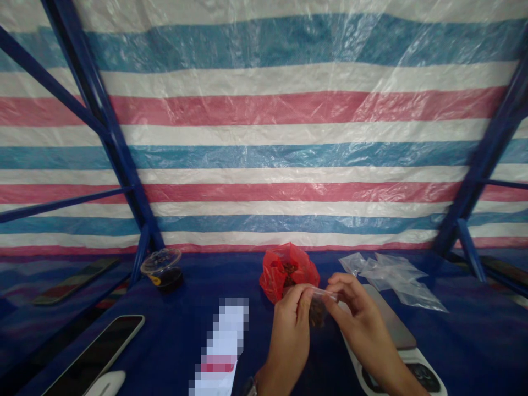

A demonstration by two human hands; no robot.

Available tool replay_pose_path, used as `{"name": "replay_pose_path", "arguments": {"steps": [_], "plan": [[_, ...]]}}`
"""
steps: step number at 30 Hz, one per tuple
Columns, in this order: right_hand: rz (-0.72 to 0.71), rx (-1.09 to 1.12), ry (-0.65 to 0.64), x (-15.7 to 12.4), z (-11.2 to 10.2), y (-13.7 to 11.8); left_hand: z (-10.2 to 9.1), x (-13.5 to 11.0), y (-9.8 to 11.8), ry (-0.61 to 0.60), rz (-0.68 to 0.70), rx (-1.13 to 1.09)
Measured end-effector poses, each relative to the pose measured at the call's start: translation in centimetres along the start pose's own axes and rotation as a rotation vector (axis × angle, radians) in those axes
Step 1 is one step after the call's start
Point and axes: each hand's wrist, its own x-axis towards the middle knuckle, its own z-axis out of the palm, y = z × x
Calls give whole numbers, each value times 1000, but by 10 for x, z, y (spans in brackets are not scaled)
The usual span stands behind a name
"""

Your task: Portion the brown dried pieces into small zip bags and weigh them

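Between my two hands hangs a small clear plastic zip bag (317, 314) with brown dried bits in its lower part. My left hand (292, 324) pinches the bag's top edge on one side. On the other side my right hand (358, 313) has its thumb and fingers closed on the same edge, above a white kitchen scale (406, 330) with a metal plate. Just behind my left hand stands an open red plastic bag (275, 269) holding more of the brown bits. Part of the scale is hidden by my right forearm.
Several flat clear bags (396, 275) lie behind the scale. A lidded clear cup (165, 272) with dark liquid stands at the back left. A phone (99, 352), a white rounded object (108, 383) and a blurred-out white item (223, 341) lie nearer. Blue posts (111, 143) frame a striped tarp.
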Motion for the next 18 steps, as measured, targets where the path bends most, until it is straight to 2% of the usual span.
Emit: {"name": "replay_pose_path", "arguments": {"steps": [3,9,18], "plan": [[29,49,18,3,2,-2,2,1,1,-5,-9,-27],[187,194,-14,6,11,-6,3,2,2,35,-22,-60],[221,228,35,8,7,-8,5,3,2,41,-34,-104]]}}
